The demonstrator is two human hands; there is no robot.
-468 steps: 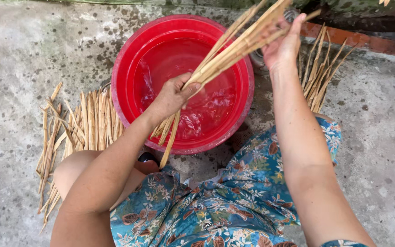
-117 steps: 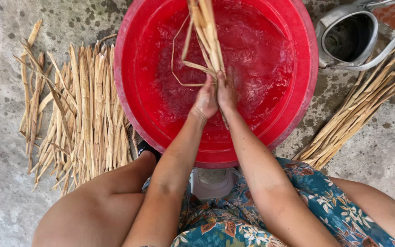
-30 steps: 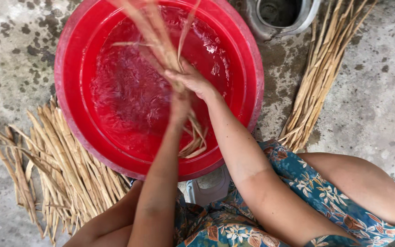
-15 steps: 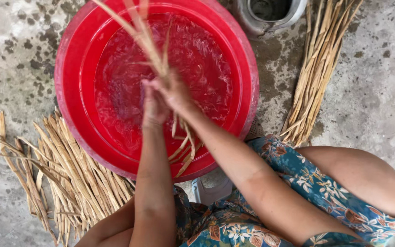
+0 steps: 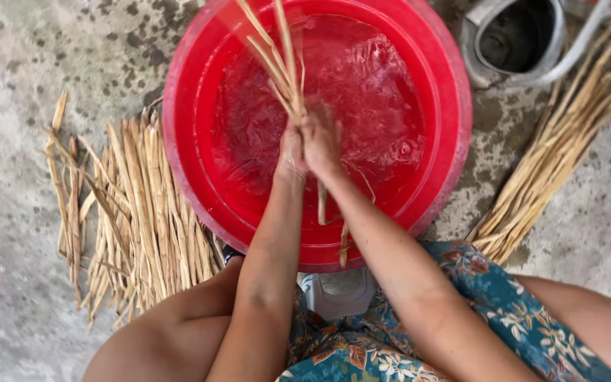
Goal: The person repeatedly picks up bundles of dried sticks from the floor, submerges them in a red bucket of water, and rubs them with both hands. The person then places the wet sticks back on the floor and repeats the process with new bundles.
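Your left hand and right hand close side by side around a bundle of pale tan reed strips. It fans out beyond your grip over the round red plastic basin of water, its ends trailing back beneath your wrists.

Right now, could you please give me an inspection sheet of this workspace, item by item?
Surface: rough grey concrete floor, stained and mottled.
Job's things: red basin holding water; a bundle of pale strips gripped over it, upper ends blurred.
Clutter: pile of strips on the floor to the left of the basin; longer pile of stalks to its right; grey metal watering can at the upper right; small white stool under the person.
Grippers: left hand and right hand side by side, both closed on the bundle.
Cables: nothing seen.
Surroundings: floral blue garment and bare knees at the lower edge.
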